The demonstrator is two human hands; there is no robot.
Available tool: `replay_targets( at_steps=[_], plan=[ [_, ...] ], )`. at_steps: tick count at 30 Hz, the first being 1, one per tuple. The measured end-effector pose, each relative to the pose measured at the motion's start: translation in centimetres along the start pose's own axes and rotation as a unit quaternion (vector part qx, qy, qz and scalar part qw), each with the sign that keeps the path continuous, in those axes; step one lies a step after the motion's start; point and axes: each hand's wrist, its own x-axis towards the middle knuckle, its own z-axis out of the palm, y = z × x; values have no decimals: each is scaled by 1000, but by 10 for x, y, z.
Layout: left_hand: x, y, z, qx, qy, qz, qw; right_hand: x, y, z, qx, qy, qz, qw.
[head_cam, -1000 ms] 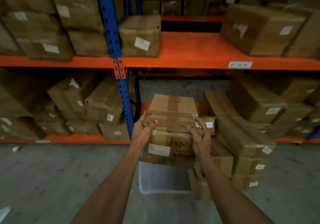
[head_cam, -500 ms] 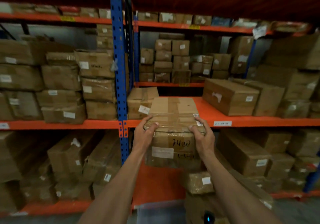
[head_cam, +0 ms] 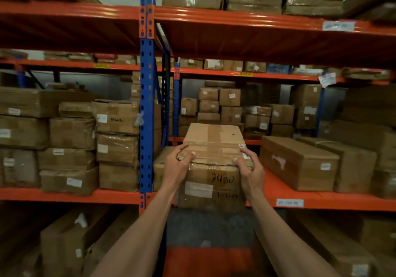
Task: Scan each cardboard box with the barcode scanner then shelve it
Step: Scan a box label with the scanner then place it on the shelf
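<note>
Currently, the left hand [head_cam: 179, 165] and right hand [head_cam: 249, 169] both grasp the cardboard box [head_cam: 212, 165], raised level with the orange shelf [head_cam: 300, 199]. Shelving remains; no scanner is visible.

Both hands, the left hand [head_cam: 177, 166] and the right hand [head_cam: 249, 170], grip the near top corners of a taped cardboard box [head_cam: 214, 169] with handwriting and a white label on its front, held at the orange shelf [head_cam: 278, 188] between a smaller box [head_cam: 159, 165] and a long box [head_cam: 297, 163], beside the blue post [head_cam: 146, 113].
</note>
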Motion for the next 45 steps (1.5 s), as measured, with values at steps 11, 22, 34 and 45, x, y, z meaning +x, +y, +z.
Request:
replay_targets(
  at_steps=[11, 22, 34, 45],
  plan=[
    [116, -30, -43, 33, 81, 18, 996, 110, 34, 110, 35, -50, 2, 998],
    [222, -123, -57, 54, 57, -3, 997, 170, 113, 192, 25, -13, 20, 999],
    [290, -198, -60, 374, 118, 451, 802, 220, 172, 242, -307, 43, -417, 855],
    [318, -221, -68, 536, 26, 431, 725, 221, 197, 271, -450, 24, -349, 822]
  ],
)
